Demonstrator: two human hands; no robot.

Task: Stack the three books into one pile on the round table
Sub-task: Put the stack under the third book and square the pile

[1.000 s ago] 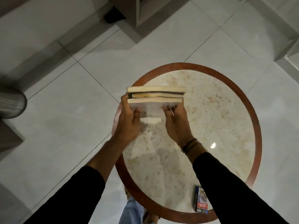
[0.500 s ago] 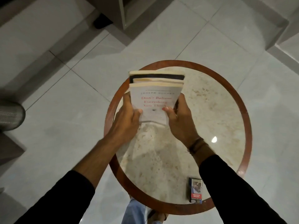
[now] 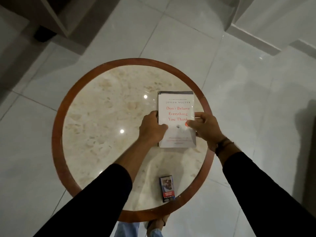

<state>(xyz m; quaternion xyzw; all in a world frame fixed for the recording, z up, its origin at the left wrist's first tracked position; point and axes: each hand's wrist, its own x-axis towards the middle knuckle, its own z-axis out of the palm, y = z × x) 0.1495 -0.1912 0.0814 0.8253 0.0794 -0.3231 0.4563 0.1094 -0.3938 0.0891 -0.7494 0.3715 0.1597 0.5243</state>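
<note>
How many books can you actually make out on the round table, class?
2 for certain: the white book on top, held between both hands, and a dark book whose edge peeks out beneath at the far end. A third may be hidden between them.

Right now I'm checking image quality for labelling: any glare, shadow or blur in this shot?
Head view: two bright lamp reflections on the glossy round table; top book title sharp, its lower small print washed out between left hand and right hand; soft arm shadows near the small box; dim corners.

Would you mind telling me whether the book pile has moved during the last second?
Yes. The book pile went from upright in the air down to lie flat on the round table, toward its right rim.
</note>
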